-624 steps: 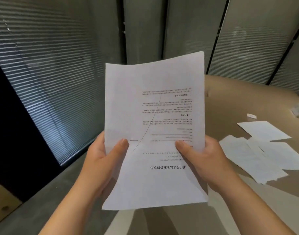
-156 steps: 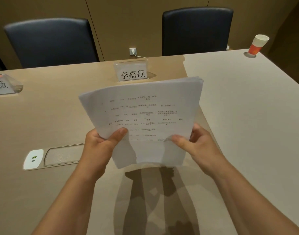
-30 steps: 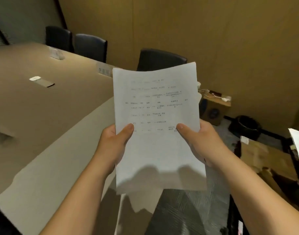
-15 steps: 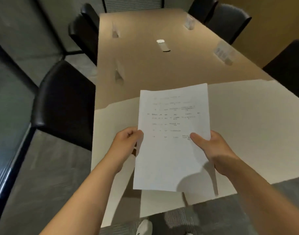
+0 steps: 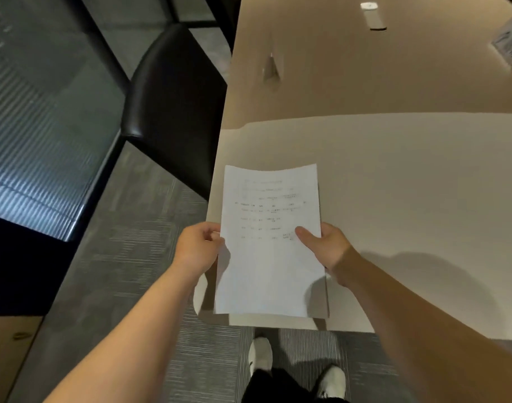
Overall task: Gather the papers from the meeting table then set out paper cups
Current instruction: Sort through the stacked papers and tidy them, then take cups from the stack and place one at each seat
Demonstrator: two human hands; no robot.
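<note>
A stack of white printed papers (image 5: 270, 245) hangs low over the near left corner of the meeting table (image 5: 408, 184). My left hand (image 5: 199, 248) pinches the stack's left edge. My right hand (image 5: 326, 247) grips the right edge, thumb on top of the sheet. The stack's far end curls slightly. I cannot tell whether its underside touches the tabletop. No paper cups are in view.
A black chair (image 5: 173, 103) stands at the table's left side. Name cards (image 5: 272, 66) (image 5: 510, 46) and a small power socket panel (image 5: 372, 16) sit further along the table. Grey carpet and my white shoes (image 5: 260, 356) lie below; blinds run along the left.
The view has swung down and closer to the table's end. The stack has dropped lower over the near corner, still held by both hands.
</note>
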